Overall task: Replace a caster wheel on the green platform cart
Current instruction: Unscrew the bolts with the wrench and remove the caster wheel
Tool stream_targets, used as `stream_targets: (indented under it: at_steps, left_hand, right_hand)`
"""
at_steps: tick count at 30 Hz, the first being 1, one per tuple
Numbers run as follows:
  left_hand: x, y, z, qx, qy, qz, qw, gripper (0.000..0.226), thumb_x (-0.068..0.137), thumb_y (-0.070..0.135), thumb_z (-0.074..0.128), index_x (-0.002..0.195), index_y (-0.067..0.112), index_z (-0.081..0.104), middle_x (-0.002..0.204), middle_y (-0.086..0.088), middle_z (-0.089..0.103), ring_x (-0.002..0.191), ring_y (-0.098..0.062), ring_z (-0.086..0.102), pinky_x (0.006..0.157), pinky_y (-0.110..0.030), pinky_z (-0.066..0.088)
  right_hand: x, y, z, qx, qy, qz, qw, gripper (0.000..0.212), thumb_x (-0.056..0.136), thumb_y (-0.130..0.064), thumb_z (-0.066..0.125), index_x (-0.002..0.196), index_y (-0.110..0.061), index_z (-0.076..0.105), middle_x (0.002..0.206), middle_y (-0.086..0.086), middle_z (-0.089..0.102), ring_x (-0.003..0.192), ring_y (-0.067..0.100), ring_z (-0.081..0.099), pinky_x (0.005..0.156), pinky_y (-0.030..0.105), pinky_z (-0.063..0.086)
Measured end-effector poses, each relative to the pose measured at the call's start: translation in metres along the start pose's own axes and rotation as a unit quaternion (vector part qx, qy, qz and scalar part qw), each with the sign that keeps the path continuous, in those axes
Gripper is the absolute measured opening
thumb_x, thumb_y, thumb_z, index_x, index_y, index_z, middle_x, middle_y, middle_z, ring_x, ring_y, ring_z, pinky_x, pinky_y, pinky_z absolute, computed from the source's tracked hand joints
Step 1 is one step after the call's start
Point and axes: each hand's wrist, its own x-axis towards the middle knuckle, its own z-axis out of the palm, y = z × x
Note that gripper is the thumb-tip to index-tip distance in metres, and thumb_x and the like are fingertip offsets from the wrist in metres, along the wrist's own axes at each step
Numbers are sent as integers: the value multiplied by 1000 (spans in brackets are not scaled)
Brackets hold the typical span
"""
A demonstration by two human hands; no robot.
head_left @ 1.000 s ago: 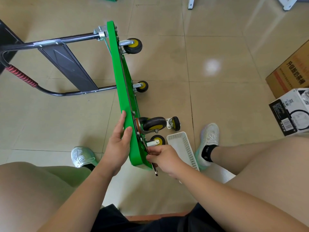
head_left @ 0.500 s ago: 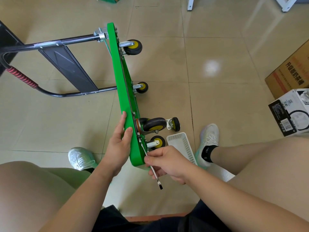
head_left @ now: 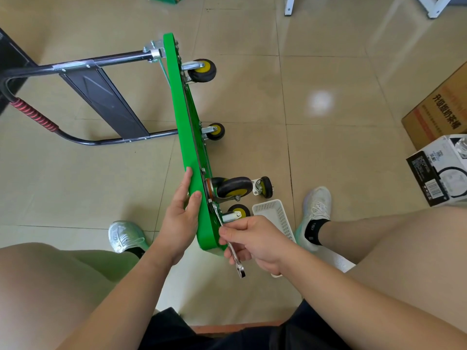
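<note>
Green platform cart [head_left: 182, 109], on edge to bare its underside: left hand [head_left: 180, 218] steadies it, grip flat; right hand [head_left: 254, 239] at 3 o'clock grasps wrench [head_left: 235, 260] at caster wheel [head_left: 233, 186] mount.

My right hand [head_left: 255, 238] hides the wrench [head_left: 236, 258] middle; what its far end grips, I can't tell; cart handle [head_left: 32, 114] cut off left.
</note>
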Motion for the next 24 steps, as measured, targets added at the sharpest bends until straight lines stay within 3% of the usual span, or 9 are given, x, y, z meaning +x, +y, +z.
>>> stream_targets:
  at_steps: [6,9,12,14,17,21,24]
  left_hand:
    - [0,-1,-1,-2,-3,0,1000,57,114,18,40,162,46,25,158,5,50,136,-20,58,117,-48,46]
    - [1,-2,-1,-4,-4,-1,1000,57,114,20,40,160,49,26,156,6,52,132,-22,61,114,-48,48]
    - [1,-3,-1,1,1,1,1000,57,114,22,41,158,54,27,155,9,54,130,-21,62,113,-47,50]
    - [1,-2,-1,-1,0,3,1000,57,113,22,42,157,56,26,156,9,52,132,-20,61,114,-47,49]
    - [0,-1,-1,-1,1,4,1000,56,113,24,42,151,62,26,157,8,51,134,-19,60,114,-47,48]
    - [0,1,0,-4,0,6,1000,55,113,25,42,146,65,26,156,9,52,132,-19,60,114,-47,49]
    - [-1,1,0,-12,-3,8,1000,55,113,24,42,141,69,28,157,10,50,132,-18,60,113,-47,50]
  right_hand:
    - [10,-7,3,-6,-19,2,1000,15,95,-11,69,104,2,70,82,11,66,55,19,63,50,28,55]
    - [20,-1,-1,-37,-11,14,999,24,94,-11,71,114,1,70,90,13,73,62,21,67,55,32,58]
    - [37,16,-7,-127,37,-6,991,27,92,-11,73,119,-11,74,102,7,78,82,20,73,78,39,63]
    - [49,26,-10,-171,66,-25,983,32,89,-10,75,121,-18,74,109,2,77,98,18,73,97,42,57]
    - [59,34,-11,-202,82,-44,975,37,88,-12,76,124,-22,73,114,-2,76,108,17,70,106,44,52]
    - [56,39,-13,-199,76,-45,976,37,90,-9,74,126,-18,72,116,-1,76,109,17,70,105,42,52]
    - [41,40,-20,-169,60,-38,983,36,90,-6,73,125,-12,72,107,0,78,88,7,74,79,24,60]
